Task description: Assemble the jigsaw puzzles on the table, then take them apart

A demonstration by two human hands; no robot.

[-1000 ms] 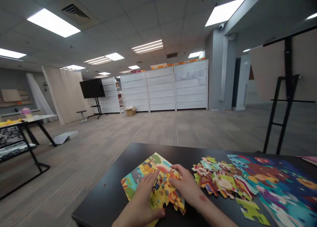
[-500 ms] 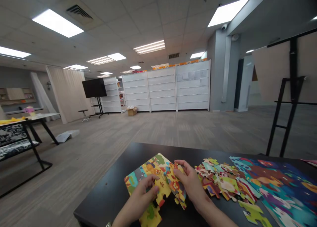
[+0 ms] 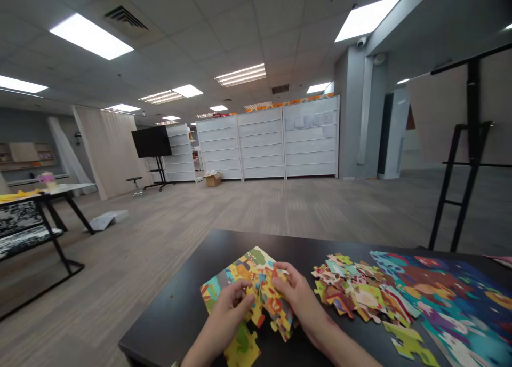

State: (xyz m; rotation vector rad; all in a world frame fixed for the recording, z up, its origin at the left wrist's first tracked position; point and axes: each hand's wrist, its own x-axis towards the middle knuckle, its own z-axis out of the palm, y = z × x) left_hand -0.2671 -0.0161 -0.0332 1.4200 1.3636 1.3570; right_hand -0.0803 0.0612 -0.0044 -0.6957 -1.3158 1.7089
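A partly joined jigsaw puzzle [image 3: 244, 265] with bright animal pictures lies on the black table. My left hand [image 3: 226, 316] is closed at its near edge, thumb and finger pinching a yellow part. In my right hand [image 3: 302, 297] is a joined section of jigsaw pieces [image 3: 276, 305], orange and red with a lion-like face. It is tilted and overlaps the right side of the puzzle; whether the tabs interlock I cannot tell. A yellow-green piece [image 3: 242, 348] juts out below my left hand, joined or not is hidden.
Right of my hands is a heap of loose jigsaw pieces [image 3: 360, 289], with a green piece [image 3: 412, 343] at its near side. A dark-blue picture sheet [image 3: 452, 292] lies beyond it on the black table [image 3: 172, 313]. An easel-like stand [image 3: 456, 196] rises at the right.
My right hand has moved slightly left with its jigsaw section, which now overlaps the yellow part by my left hand more closely. The left hand has barely shifted.
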